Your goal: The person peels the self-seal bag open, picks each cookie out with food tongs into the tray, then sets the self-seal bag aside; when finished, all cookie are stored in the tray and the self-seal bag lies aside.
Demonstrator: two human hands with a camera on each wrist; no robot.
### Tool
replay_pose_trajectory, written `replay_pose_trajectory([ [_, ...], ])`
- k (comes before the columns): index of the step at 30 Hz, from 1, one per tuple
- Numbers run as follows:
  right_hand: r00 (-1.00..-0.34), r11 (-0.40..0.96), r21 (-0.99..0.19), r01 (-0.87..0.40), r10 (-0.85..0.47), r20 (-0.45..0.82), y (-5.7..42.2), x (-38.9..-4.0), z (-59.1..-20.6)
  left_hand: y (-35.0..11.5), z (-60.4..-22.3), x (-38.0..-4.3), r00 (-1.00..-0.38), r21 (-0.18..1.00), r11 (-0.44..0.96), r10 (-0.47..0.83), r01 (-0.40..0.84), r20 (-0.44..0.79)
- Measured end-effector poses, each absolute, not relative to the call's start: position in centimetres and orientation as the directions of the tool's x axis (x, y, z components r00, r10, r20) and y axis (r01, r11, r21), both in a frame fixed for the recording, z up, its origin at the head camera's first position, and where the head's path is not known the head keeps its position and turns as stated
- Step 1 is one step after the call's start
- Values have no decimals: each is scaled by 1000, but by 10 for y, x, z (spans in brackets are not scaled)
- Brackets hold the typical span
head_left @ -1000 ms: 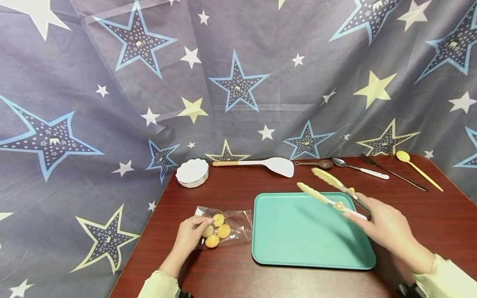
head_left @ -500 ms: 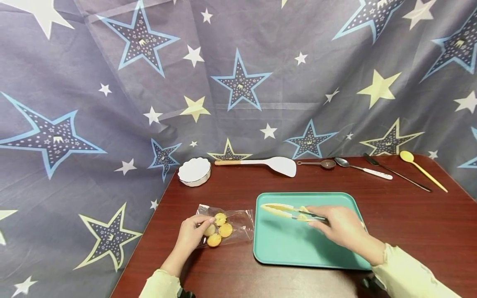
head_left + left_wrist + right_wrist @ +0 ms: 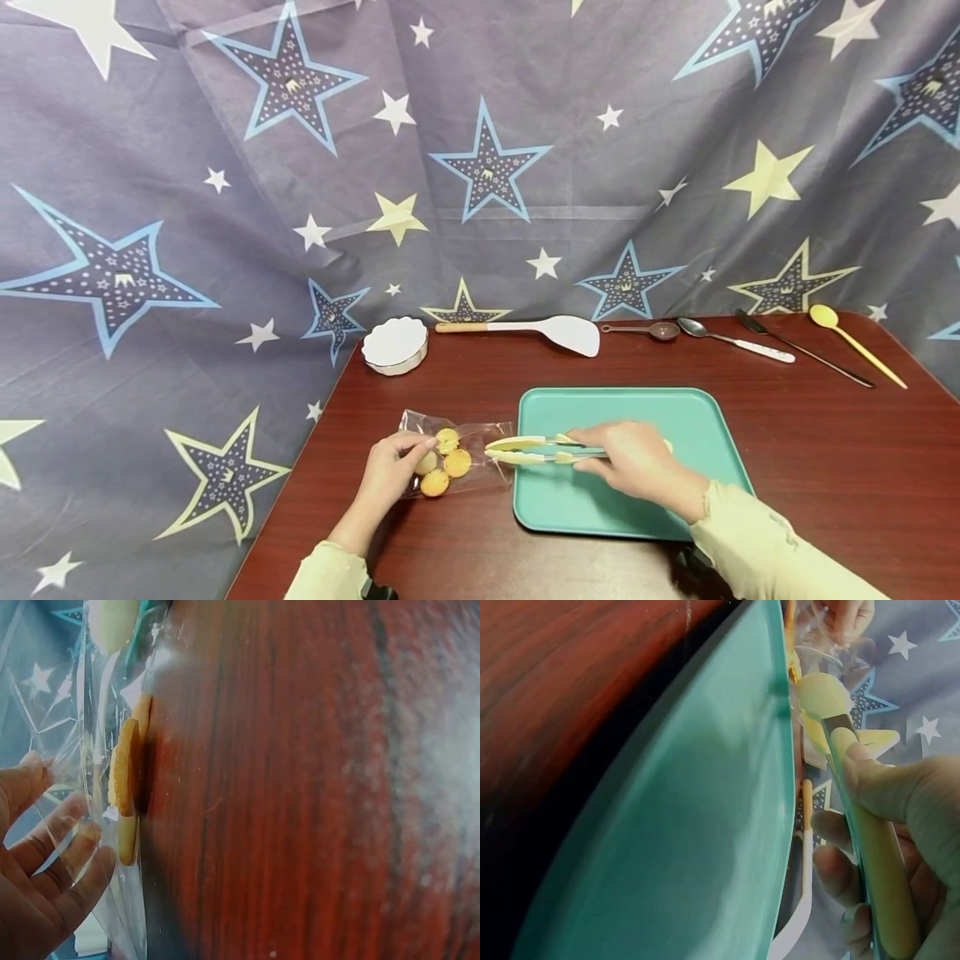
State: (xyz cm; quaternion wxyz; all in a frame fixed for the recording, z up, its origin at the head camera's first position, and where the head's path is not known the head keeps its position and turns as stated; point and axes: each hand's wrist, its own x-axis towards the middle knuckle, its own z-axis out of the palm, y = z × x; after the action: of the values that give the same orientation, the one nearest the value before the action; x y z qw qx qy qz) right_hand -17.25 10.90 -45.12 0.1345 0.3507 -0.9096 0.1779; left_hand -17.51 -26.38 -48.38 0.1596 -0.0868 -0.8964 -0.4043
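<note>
My left hand (image 3: pixel 387 472) pinches the upper film of a clear plastic bag (image 3: pixel 483 437) between thumb and fingers, at the table's left. Inside the bag lie several round yellow cookies (image 3: pixel 457 463); from the side, in the left wrist view, the film (image 3: pixel 79 742) stands raised above the cookies (image 3: pixel 127 769). With my right hand (image 3: pixel 637 461) I grip kitchen tongs (image 3: pixel 517 442) with pale yellow tips, which point left and reach over the bag's right end, a little apart. In the right wrist view the thumb presses along the tongs' handle (image 3: pixel 881 877).
A turquoise tray (image 3: pixel 592 512) lies beneath my right hand, its left edge beside the bag. Along the back stand or lie a white fluted dish (image 3: pixel 395 344), a white spatula (image 3: pixel 570 333), a brown measuring spoon (image 3: pixel 662 331), a metal spoon (image 3: pixel 765 350), a dark long-handled tool (image 3: pixel 806 350) and a yellow spoon (image 3: pixel 858 346).
My right hand has carried the tongs left across the tray to the bag, and their arms have drawn closer together. My left hand keeps its pinch on the bag.
</note>
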Motion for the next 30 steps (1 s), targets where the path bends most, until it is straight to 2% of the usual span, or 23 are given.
replay_pose_trajectory([
  [6, -701, 665, -241, -707, -615, 362, 91, -177, -454, -262, -485, -175, -919, 686, 653, 43, 322, 391],
  [10, -702, 658, -253, -709, -624, 344, 78, -180, -456, -261, -485, -175, -938, 713, 642, 27, 282, 346],
  [18, -745, 675, -317, -667, -608, 274, 62, -182, -453, -259, -484, -174, -946, 722, 641, 21, 260, 322],
  [25, -750, 676, -331, -659, -624, 218, 56, -182, -448, -260, -483, -173, -939, 708, 650, 25, 275, 342],
  [30, -779, 708, -343, -618, -610, 145, 51, -182, -443, -259, -482, -173, -944, 716, 648, 14, 259, 329],
])
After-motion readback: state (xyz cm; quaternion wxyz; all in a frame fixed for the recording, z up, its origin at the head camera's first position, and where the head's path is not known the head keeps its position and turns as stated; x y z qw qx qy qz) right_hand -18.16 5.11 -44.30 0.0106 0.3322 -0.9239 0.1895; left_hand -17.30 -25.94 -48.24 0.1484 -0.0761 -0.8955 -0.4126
